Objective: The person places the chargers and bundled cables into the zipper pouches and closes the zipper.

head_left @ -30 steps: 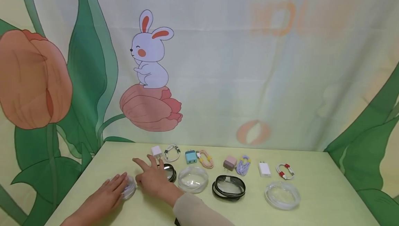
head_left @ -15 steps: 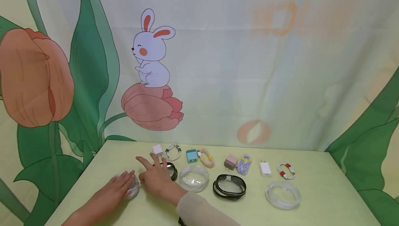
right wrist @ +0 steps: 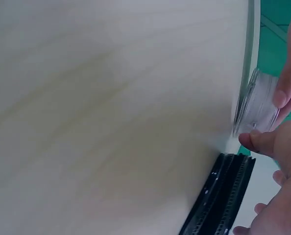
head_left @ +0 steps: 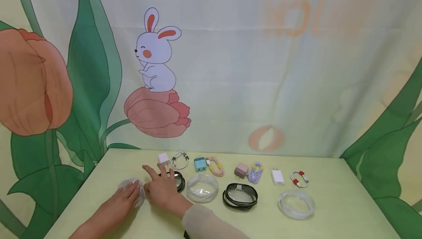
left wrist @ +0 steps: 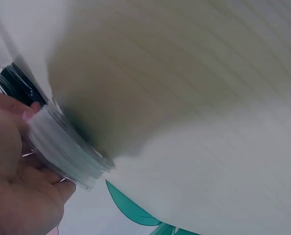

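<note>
A round clear zip pouch [head_left: 129, 182] is at the table's left, its flat sides and banded edge showing in the left wrist view. My left hand [head_left: 116, 203] grips it, fingers over the top in the head view and digits on both sides in the left wrist view. My right hand [head_left: 165, 192] is beside it; its thumb and index finger [right wrist: 253, 139] pinch at the pouch's edge, the other fingers spread. What they pinch is mostly hidden. Behind the right hand lies a black-edged round pouch [head_left: 179, 182], partly covered, with zipper teeth visible in the right wrist view.
To the right lie a clear pouch [head_left: 202, 199], a black-edged pouch [head_left: 240, 206] and another clear pouch [head_left: 296, 215]. Along the back are a white charger [head_left: 163, 159], blue charger [head_left: 200, 164], pink charger [head_left: 241, 170], another white charger [head_left: 277, 177] and several coiled cables [head_left: 216, 168].
My left hand and the clear pouch have shifted slightly right and forward, closer to my right hand. The right hand keeps its pose. The head view has drifted slightly.
</note>
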The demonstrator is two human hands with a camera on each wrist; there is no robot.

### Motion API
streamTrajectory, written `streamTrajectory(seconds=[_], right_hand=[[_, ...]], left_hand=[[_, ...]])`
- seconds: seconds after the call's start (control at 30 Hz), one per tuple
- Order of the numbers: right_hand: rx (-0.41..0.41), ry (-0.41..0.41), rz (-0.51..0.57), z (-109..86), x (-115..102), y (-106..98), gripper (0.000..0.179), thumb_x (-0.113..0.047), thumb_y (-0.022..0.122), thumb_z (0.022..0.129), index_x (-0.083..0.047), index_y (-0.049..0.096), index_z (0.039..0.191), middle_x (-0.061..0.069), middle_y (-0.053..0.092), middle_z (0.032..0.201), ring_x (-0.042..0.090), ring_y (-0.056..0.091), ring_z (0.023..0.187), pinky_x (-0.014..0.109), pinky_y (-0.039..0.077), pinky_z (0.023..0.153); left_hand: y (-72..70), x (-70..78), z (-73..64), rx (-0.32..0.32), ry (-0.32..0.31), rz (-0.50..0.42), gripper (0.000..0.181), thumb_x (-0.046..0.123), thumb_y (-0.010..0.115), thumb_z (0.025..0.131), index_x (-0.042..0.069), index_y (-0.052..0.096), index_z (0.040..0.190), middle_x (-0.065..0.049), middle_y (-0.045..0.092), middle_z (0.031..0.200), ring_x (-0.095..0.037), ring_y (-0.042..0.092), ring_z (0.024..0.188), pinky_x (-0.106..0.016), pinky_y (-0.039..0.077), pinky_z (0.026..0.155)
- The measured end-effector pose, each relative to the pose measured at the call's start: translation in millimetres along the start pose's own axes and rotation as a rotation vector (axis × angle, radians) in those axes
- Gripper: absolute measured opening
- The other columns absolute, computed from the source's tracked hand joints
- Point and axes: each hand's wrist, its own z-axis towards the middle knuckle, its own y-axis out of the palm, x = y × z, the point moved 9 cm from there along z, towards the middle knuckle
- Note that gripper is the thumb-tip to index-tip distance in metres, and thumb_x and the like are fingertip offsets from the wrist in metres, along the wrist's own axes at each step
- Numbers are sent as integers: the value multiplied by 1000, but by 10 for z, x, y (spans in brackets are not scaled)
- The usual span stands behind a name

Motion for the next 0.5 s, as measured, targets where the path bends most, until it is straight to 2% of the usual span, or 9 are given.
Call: streamTrajectory(seconds=[0.03, 0.07, 0.2, 0.27, 0.43, 0.5], right_hand=[[7, 6, 5, 6, 2, -3, 16, -39, 65, 98, -47, 78, 96, -14, 25, 165, 30, 31, 147, 56, 41, 107], [9, 10, 12, 12, 1, 1, 16, -39, 65, 98, -47, 78, 96, -15, 25, 164, 30, 31, 147, 56, 41, 107], [-8, 19, 37, 15, -16, 49, 15, -39, 65, 98, -49, 77, 101, -15, 24, 165, 30, 29, 148, 57, 41, 107], [-16, 30, 47, 6, -16, 74, 16, -41, 64, 99, -50, 76, 104, -16, 23, 165, 30, 29, 148, 57, 41, 107], [-33, 73, 46, -12, 21, 84, 14, -50, 63, 97, -55, 74, 106, -16, 25, 165, 30, 29, 149, 58, 38, 110], [-58, 82, 46, -22, 51, 85, 15, -52, 63, 97, -55, 72, 108, -16, 25, 165, 29, 27, 150, 58, 35, 112]], left_hand=[[-5, 10, 4, 0, 19, 18, 42, 2, 67, 93, -11, 58, 132, -29, 53, 141, -48, 50, 132, -60, 45, 103], [-8, -7, 14, 0, 8, 11, 42, 3, 67, 93, -11, 59, 132, -29, 54, 141, -47, 51, 131, -60, 45, 103], [20, -126, 28, -30, -142, -128, 49, 19, 65, 98, -10, 56, 136, -28, 52, 144, -46, 48, 135, -60, 41, 107], [29, -168, 36, -11, -222, -186, 56, 26, 65, 98, -12, 54, 138, -30, 50, 145, -47, 46, 136, -62, 39, 109], [-13, -160, 80, 94, -282, -130, 58, 27, 65, 99, -16, 52, 135, -36, 49, 142, -51, 45, 134, -62, 38, 109], [-10, -174, 92, 103, -308, -106, 56, 26, 64, 101, -16, 51, 136, -36, 48, 141, -51, 44, 135, -62, 37, 109]])
